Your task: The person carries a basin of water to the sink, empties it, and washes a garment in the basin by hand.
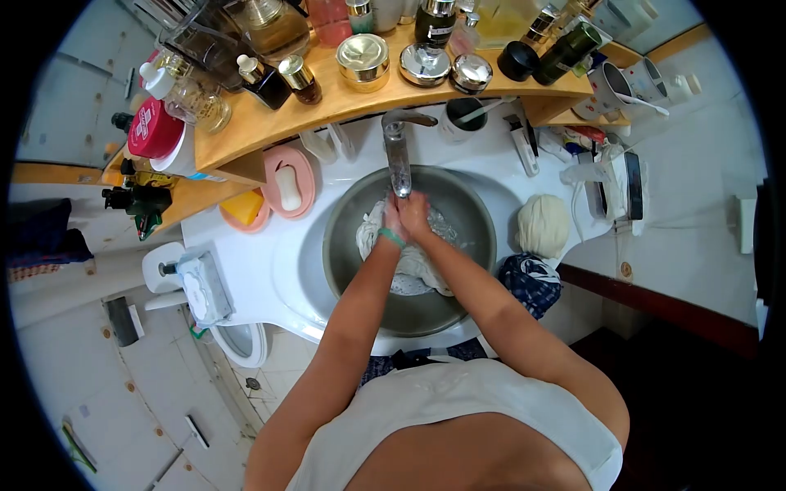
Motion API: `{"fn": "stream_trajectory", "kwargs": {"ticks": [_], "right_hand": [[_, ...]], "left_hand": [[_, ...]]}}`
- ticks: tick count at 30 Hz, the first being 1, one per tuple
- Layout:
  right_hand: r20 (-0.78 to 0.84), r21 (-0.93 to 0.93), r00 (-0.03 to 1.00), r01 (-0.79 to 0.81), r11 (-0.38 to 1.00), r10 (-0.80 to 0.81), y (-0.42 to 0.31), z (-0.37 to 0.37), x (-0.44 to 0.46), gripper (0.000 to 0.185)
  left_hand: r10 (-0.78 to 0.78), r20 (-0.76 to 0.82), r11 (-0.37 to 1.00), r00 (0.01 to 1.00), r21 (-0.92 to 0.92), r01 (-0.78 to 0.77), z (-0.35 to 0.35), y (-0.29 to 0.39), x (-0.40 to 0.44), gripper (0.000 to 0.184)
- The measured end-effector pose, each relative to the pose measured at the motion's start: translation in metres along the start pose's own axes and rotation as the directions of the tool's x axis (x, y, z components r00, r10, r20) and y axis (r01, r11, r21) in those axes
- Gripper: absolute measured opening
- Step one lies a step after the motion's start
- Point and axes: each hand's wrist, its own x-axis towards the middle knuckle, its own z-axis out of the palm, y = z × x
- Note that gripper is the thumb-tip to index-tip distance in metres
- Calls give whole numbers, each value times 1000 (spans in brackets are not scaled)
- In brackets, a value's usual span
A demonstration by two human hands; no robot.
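Both my hands are together beneath the spout of the chrome faucet, inside a grey metal basin set in the white sink. My left hand, with a green band at the wrist, presses against my right hand. The spout and the blur of water cover the fingers of both, so their grip does not show. A wet white cloth lies bunched in the basin under my wrists, with part of it to the left of my left hand. Bubbly water surrounds the cloth.
A wooden shelf crowded with bottles and jars curves behind the sink. Pink soap dishes sit left of the basin. To its right lie a cream cloth bundle and a dark blue patterned cloth. A dark cup stands behind.
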Motion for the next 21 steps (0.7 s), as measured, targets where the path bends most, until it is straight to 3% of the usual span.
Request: {"fn": "stream_trajectory", "kwargs": {"ticks": [1, 2, 3, 4, 5, 7, 8, 10, 11, 12, 13, 14, 16, 17, 18, 19, 20, 21], "right_hand": [[-115, -48, 976, 180, 983, -184, -27, -13, -12, 26], [-217, -116, 905, 347, 930, -365, -48, -23, -18, 25], [-213, -119, 905, 349, 930, -367, -53, -27, -18, 25], [-189, -168, 931, 284, 944, -313, -57, -30, -18, 23], [-168, -218, 952, 218, 951, -257, -61, -33, -18, 21], [-141, -151, 945, 274, 950, -295, -68, -33, -18, 19], [-119, -77, 936, 324, 943, -331, -70, -30, -20, 16], [-141, 39, 929, 349, 936, -341, -57, -13, -16, 13], [-159, 142, 922, 375, 916, -353, -50, -3, -13, 10], [-170, 162, 920, 379, 911, -352, -50, 1, -13, 10], [-3, 551, 1000, 19, 834, -21, -52, 2, -13, 10], [279, 775, 936, -352, 525, 216, -54, 3, -14, 10], [237, 796, 934, -345, 497, 269, -63, -2, -21, 14], [287, 836, 933, -354, 420, 216, -57, -9, -23, 14], [330, 866, 931, -364, 344, 157, -53, -14, -24, 15], [316, 875, 937, -348, 337, 147, -49, -15, -23, 15], [260, 844, 948, -315, 435, 182, -45, -14, -24, 15], [201, 800, 957, -284, 529, 210, -42, -16, -26, 16]], "left_hand": [[-74, 102, 997, 992, -9, 76, -11, -3, 10, 42], [-71, 103, 997, 992, -13, 73, -23, -8, 23, 42], [57, 49, 962, 997, 263, -68, -24, -10, 29, 40], [193, 31, 833, 981, 523, -181, -26, -12, 33, 38], [195, 32, 833, 980, 522, -182, -29, -14, 35, 38], [224, -347, 954, 911, 269, -132, 19, -5, 2, 31], [224, -351, 952, 909, 280, -127, 26, -1, -8, 31], [424, -354, 782, 833, 607, -140, 41, 18, -29, 21], [436, -349, 769, 829, 623, -142, 52, 28, -47, 21], [547, -158, 280, 822, 960, -2, 70, 39, -71, 19], [527, 60, -316, 848, 940, 130, 79, 46, -87, 17], [523, 73, -339, 849, 932, 129, 79, 52, -94, 17], [480, 304, -524, 823, 851, -8, 86, 59, -104, 17], [484, 422, -541, 767, 833, -117, 91, 61, -108, 19], [473, 436, -554, 766, 823, -127, 102, 63, -110, 19], [524, 511, -489, 681, 836, -250, 113, 65, -109, 19], [579, 563, -422, 589, 826, -375, 124, 67, -109, 20], [555, 621, -495, 554, 781, -381, 136, 72, -109, 27]]}}
